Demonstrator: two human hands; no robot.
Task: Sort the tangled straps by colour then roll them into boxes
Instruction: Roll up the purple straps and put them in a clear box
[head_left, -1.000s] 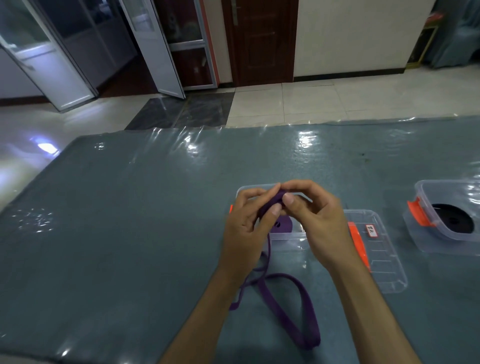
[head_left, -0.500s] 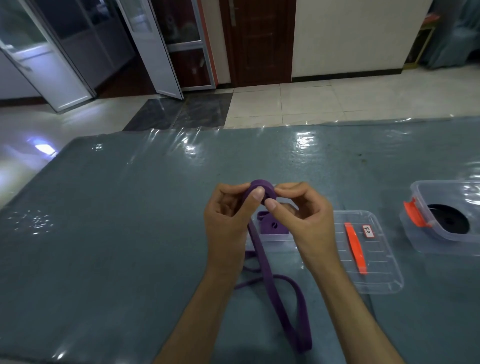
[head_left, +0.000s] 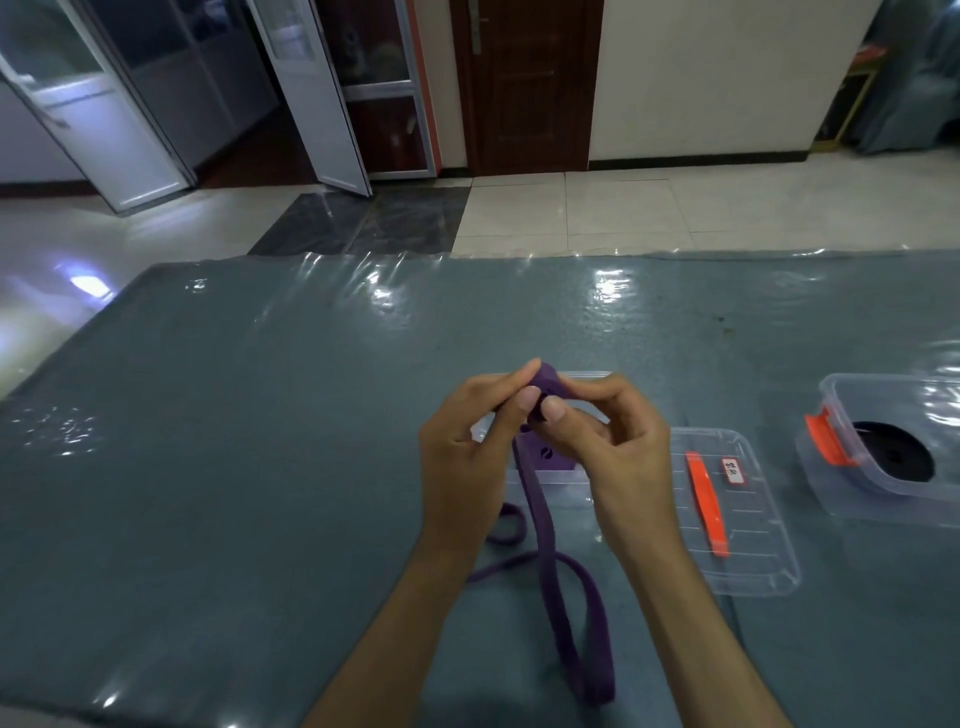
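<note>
Our left hand (head_left: 462, 467) and right hand (head_left: 613, 447) pinched the purple strap (head_left: 550, 561); bare table (head_left: 234, 467) lay toward nine o'clock; hands hid the box (head_left: 545, 475).

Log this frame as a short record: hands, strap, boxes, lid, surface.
left hand: pinches the rolled end of the purple strap
right hand: pinches the same roll from the other side
strap tail: unrolled, looped on the table
box behind hands: clear, open, something purple inside
lid: flat on table, right of the hands, orange clip
right box: clear, orange latch, holds a black roll
surface: grey-blue cloth under clear plastic
</note>
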